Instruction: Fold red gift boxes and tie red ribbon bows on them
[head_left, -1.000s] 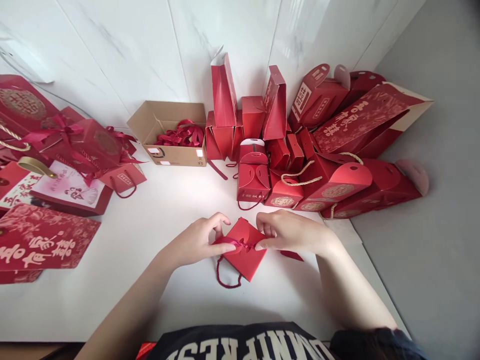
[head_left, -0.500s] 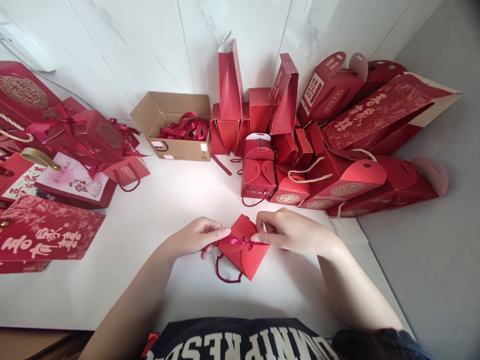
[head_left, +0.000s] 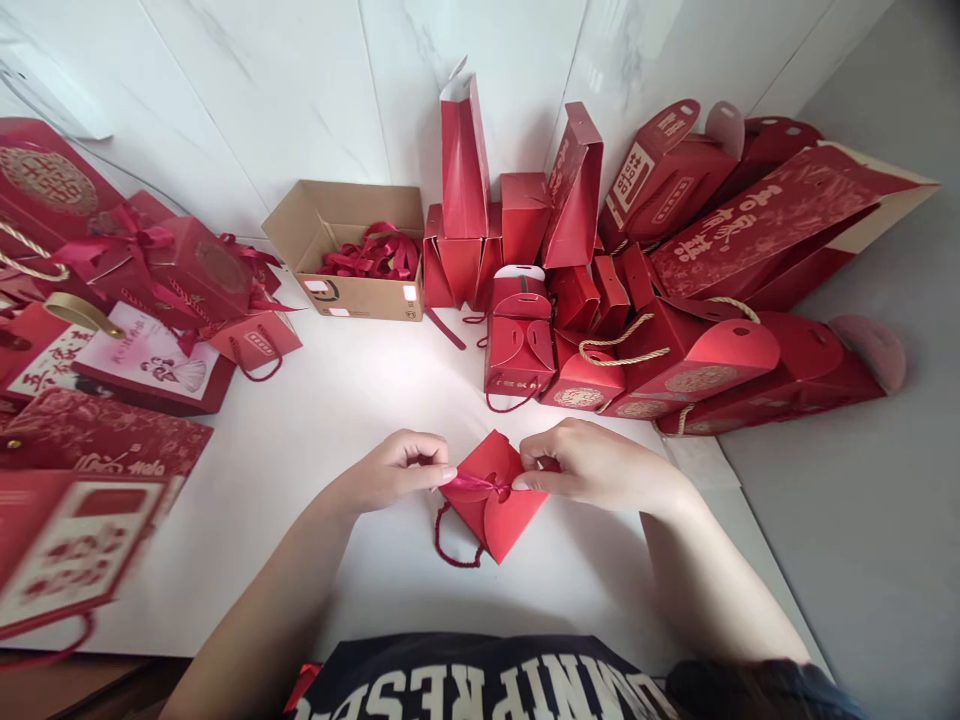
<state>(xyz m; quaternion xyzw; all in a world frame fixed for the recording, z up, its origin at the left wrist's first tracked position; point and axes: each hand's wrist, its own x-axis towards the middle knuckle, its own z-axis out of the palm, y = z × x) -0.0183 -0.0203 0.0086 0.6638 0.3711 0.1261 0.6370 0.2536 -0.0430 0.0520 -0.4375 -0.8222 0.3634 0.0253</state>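
Note:
A small red box [head_left: 508, 525] with curved interlocking flaps lies turned like a diamond on the white table. Across its top runs a dark pink ribbon [head_left: 474, 484], crossed near the flaps' middle. My left hand [head_left: 409, 468] pinches the ribbon at the box's left corner, thumb against curled fingers. On the right side, my right hand [head_left: 559, 462] pinches the ribbon close to the crossing, partly covering the box's right edge. A dark red cord handle [head_left: 442, 545] loops out from the box's lower left side onto the table.
Behind stands a cardboard box [head_left: 367, 300] of red ribbon. Many red gift boxes [head_left: 520, 355] fill the back right against the wall. More decorated boxes [head_left: 154, 350] crowd the left, with a blurred red bag [head_left: 67, 550] at the left edge.
My left hand has drawn the ribbon slightly up, its fingers more curled. My right hand and the box have shifted slightly right. A blurred red bag has appeared at the lower left.

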